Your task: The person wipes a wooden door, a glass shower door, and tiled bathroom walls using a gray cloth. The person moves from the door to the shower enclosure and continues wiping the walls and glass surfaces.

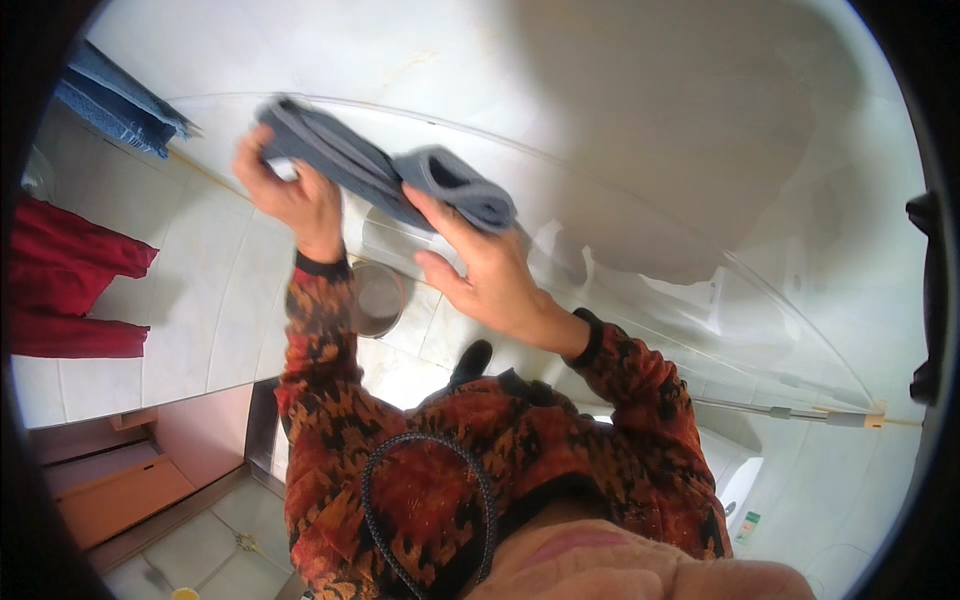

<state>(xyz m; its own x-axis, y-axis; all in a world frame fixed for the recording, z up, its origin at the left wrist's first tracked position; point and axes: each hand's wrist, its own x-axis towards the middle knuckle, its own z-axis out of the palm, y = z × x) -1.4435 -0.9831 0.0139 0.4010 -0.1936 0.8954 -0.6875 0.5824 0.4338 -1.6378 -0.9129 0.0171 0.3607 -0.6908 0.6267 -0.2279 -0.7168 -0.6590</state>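
A dark grey cloth (335, 150), folded into thick layers with paler edges, is held up in front of me near the wall. My left hand (300, 200) grips its left end, with the fingertips at the edge and the thumb on the near side. Under the right part of the cloth is my right hand (492, 278). One finger presses along a rolled fold, the thumb stands apart, and the other fingers are hidden behind the cloth. A thin line (540, 150) runs across the wall behind the cloth; whether they touch, I cannot tell.
Blue jeans (120, 105) hang at the upper left, with a dark red garment (75, 285) below them. A round bucket (378, 300) stands on the tiled floor near my dark shoe (472, 358). At the lower right is a white fixture (735, 470).
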